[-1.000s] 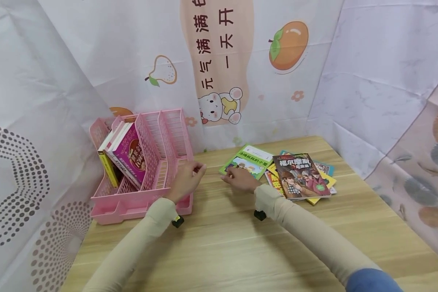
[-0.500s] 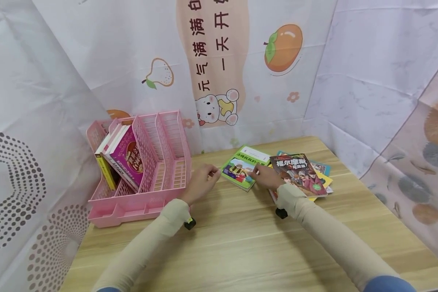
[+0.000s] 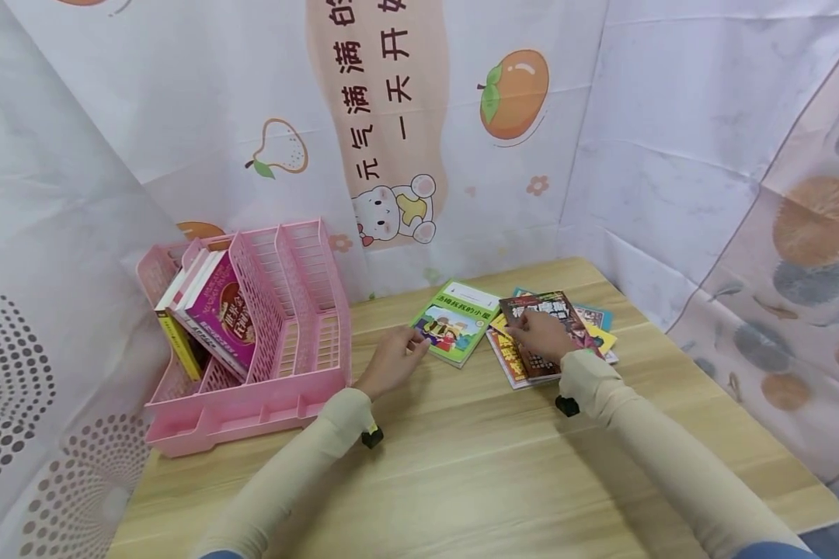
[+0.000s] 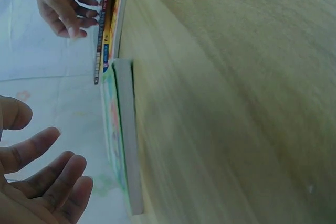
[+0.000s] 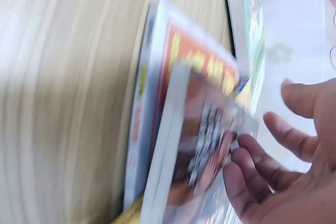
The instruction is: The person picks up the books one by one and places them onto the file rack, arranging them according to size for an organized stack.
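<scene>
My left hand (image 3: 394,363) is at the near-left corner of a green picture-covered book (image 3: 454,326), its fingers loosely bent and holding nothing. In the left wrist view, a gap shows between those fingers and the book's cover. To the right, my right hand (image 3: 541,338) is over a dark-covered comic book (image 3: 555,304), the top one of a loose pile. The right wrist view has its relaxed fingertips (image 5: 239,182) right at that cover, thumb apart. Beneath the dark book, an orange-and-yellow book (image 3: 509,359) and a blue one (image 3: 597,317) stick out.
On the left of the wooden table (image 3: 426,481) stands a pink slotted book rack (image 3: 252,415). Its left slots hold a yellow-spined book (image 3: 179,341) and a purple book (image 3: 225,314), among others. A printed cloth (image 3: 231,70) hangs behind the table.
My right hand has moved right, from the green book to over the dark comic book. My left hand has come away from the rack toward the green book. The head view has shifted slightly right.
</scene>
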Motion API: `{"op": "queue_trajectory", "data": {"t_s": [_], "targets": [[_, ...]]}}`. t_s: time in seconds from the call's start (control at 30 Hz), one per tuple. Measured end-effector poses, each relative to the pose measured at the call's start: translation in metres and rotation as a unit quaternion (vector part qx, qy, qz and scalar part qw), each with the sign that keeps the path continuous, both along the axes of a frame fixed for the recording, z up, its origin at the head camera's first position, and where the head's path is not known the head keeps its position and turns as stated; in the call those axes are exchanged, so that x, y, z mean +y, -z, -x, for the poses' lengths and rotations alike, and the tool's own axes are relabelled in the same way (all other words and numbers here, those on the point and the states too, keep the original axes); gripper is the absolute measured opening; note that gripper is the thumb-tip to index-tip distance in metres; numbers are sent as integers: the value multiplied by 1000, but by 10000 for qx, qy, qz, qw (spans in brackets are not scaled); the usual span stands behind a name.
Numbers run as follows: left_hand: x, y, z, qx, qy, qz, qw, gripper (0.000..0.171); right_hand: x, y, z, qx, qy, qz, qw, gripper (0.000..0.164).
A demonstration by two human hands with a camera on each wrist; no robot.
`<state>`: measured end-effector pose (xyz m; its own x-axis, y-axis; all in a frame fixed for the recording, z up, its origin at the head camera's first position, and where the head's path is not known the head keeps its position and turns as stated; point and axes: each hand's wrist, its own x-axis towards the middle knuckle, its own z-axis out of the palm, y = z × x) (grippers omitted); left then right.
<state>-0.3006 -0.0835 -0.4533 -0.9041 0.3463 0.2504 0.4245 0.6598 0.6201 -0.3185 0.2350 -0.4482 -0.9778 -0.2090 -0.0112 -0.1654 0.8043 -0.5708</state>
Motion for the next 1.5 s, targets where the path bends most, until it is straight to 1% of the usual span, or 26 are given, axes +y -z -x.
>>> {"op": "queue_trajectory", "data": {"t_s": [0.1,0.2,0.27,0.33,0.4,0.47,0.57,0.63,0.7,0.77,0.83,0.87,0.93,1.0,1.03,1.07,1.1,1.17,1.27,1.3,1.4,1.5], "targets": [[3,8,4,-121,106,40,9999,21,18,6,-1,125,367,-412,9984,35],[3,14,9,-205,64,46,9998,19,36,11,-4,224,744,-770,9940,42],[0,19,13,-253,-89,33,9996,19,46,14,-8,288,1077,-975,9890,50],[-2,22,18,-288,-306,42,9991,21,55,13,-12,272,1344,-1045,9850,58],[-4,25,23,-330,-537,83,9980,25,61,13,-16,212,1543,-1057,9821,64],[-4,27,28,-379,-767,179,9962,32,65,10,-18,128,1655,-1013,9809,65],[-5,28,36,-575,-1012,326,9927,44,65,7,-18,22,1591,-1010,9821,56],[-5,28,40,-761,-1098,396,9903,51,62,4,-17,-56,1407,-942,9855,48],[-5,29,43,-969,-1138,416,9879,54,57,1,-15,-118,1167,-837,9896,40],[-5,30,46,-1100,-1186,419,9859,54,49,-2,-14,-207,925,-684,9931,30],[-4,32,49,-1140,-1238,492,9845,53,39,-5,-13,-268,708,-556,9956,23],[-3,34,51,-1140,-1260,577,9838,53,33,-6,-13,-314,612,-472,9965,22],[-1,38,52,-1074,-1252,786,9832,51,21,-6,-13,-425,461,-384,9973,29],[4,40,52,-1054,-1210,959,9824,49,9,-5,-15,-502,335,-327,9976,40],[5,40,51,-1069,-1193,1029,9817,48,0,-5,-15,-532,294,-346,9975,42],[6,38,49,-1095,-1169,1077,9812,47,-8,-5,-15,-545,247,-367,9975,37],[8,36,47,-1134,-1150,1124,9804,46,-15,-4,-14,-610,236,-389,9971,35],[11,32,44,-1238,-1109,1169,9791,48,-31,-5,-15,-723,240,-413,9962,37],[12,29,40,-1250,-954,1353,9782,53,-52,-4,-15,-962,177,-259,9949,39],[11,29,39,-1233,-899,1440,9777,55,-58,-4,-15,-1077,189,-183,9938,44],[10,30,35,-1182,-811,1555,9774,60,-72,-2,-14,-1207,296,-77,9922,47],[10,29,30,-1146,-815,1490,9788,61,-79,-1,-9,-1336,602,-77,9892,52]]}}
